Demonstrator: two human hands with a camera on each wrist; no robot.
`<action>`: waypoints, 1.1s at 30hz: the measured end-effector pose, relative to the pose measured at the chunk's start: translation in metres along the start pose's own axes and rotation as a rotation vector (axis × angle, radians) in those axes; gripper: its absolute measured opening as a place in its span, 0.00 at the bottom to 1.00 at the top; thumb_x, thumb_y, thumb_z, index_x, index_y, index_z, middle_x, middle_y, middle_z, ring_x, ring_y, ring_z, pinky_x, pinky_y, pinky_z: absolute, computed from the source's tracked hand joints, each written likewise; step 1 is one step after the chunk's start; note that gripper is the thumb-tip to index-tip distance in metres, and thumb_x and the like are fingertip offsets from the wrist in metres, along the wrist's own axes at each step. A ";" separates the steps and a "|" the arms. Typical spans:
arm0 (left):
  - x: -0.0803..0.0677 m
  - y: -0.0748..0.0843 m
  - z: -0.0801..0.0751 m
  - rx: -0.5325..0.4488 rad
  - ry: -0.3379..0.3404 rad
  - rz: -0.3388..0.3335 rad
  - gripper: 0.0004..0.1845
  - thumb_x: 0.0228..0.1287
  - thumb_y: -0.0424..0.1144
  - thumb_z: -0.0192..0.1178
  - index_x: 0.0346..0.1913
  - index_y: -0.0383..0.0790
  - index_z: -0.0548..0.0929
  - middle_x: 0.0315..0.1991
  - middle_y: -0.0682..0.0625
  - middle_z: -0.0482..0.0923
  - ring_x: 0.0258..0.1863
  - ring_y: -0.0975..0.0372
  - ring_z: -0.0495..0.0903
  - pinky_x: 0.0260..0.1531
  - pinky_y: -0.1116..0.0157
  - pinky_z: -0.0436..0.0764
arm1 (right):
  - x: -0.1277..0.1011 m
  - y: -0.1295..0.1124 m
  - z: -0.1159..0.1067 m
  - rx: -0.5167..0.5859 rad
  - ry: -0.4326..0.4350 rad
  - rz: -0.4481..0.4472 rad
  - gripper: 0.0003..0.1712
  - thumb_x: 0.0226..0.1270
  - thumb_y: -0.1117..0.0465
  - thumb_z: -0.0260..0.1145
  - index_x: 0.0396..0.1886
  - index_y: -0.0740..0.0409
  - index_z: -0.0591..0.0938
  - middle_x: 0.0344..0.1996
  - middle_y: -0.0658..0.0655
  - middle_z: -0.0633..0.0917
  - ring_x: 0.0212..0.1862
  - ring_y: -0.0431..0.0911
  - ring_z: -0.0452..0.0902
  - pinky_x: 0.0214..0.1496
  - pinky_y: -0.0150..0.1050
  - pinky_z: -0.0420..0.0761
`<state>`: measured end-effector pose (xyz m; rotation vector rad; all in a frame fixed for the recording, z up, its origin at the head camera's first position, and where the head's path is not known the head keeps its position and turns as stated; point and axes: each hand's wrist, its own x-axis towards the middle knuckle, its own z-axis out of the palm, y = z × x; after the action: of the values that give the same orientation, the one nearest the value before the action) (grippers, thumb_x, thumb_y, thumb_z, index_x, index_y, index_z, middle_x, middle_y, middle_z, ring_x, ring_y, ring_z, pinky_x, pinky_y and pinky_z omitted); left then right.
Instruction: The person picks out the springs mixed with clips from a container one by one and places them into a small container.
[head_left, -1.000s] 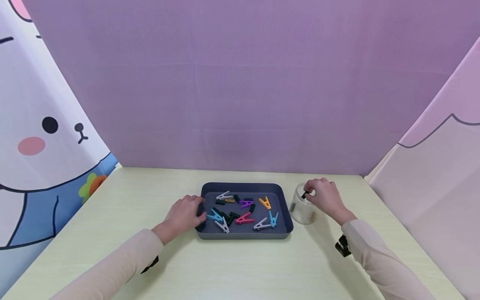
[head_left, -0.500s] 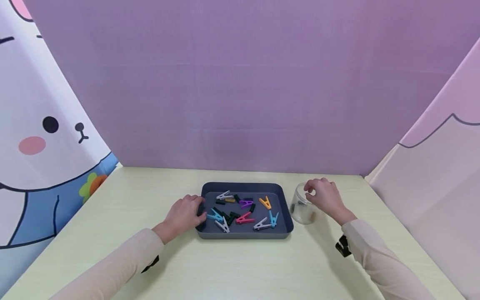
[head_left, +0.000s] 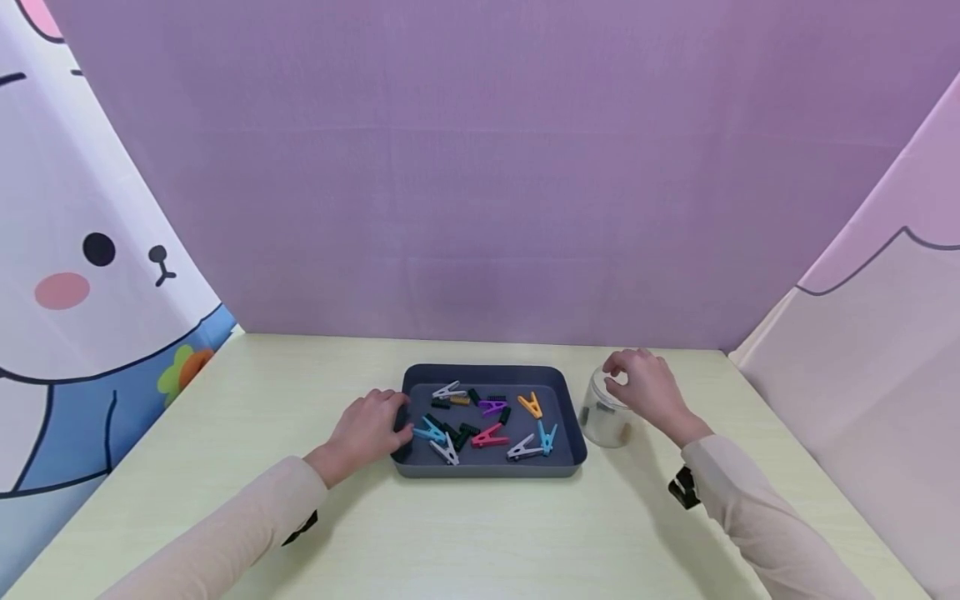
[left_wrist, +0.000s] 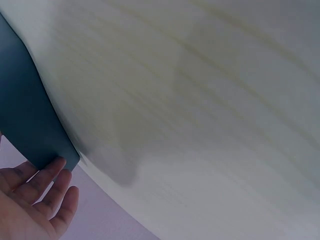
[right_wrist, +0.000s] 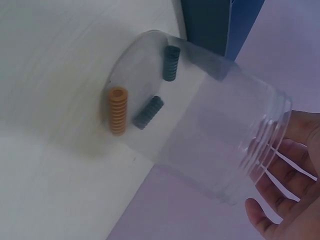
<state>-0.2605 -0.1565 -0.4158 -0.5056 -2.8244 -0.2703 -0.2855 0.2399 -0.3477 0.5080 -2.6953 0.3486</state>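
Note:
A dark grey tray [head_left: 487, 472] sits mid-table and holds several coloured clothespins [head_left: 489, 436] and small dark green springs [head_left: 467, 432]. My left hand [head_left: 372, 424] rests against the tray's left wall; in the left wrist view its fingers [left_wrist: 47, 182] lie fairly straight beside the tray [left_wrist: 30, 125]. A clear jar [head_left: 602, 418] stands just right of the tray. My right hand [head_left: 643, 387] hovers over its mouth, fingers relaxed and holding nothing. Inside the jar [right_wrist: 215, 135] lie an orange spring [right_wrist: 118, 110] and two dark green springs [right_wrist: 171, 62]. My right hand's fingers [right_wrist: 285, 200] show past the rim.
The pale wooden table [head_left: 480, 533] stretches in front of the tray and to both sides. A purple backdrop [head_left: 480, 167] closes the far edge. A cartoon curtain [head_left: 90, 250] hangs on the left and a pink one [head_left: 885, 333] on the right.
One second ago my right hand pinched a dark spring over the jar's mouth; it has let go and lifted slightly. My left hand and the tray have stayed put.

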 end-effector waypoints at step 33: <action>0.001 -0.001 0.003 0.001 -0.019 -0.014 0.22 0.51 0.48 0.63 0.45 0.38 0.79 0.42 0.46 0.81 0.38 0.55 0.78 0.35 0.59 0.79 | 0.004 -0.065 0.054 -0.024 -0.123 -0.244 0.10 0.45 0.64 0.71 0.31 0.55 0.83 0.29 0.49 0.83 0.33 0.44 0.73 0.36 0.41 0.72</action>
<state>-0.2627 -0.1561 -0.4188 -0.4908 -2.8477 -0.2685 -0.2807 0.1631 -0.3837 0.8669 -2.7086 0.2230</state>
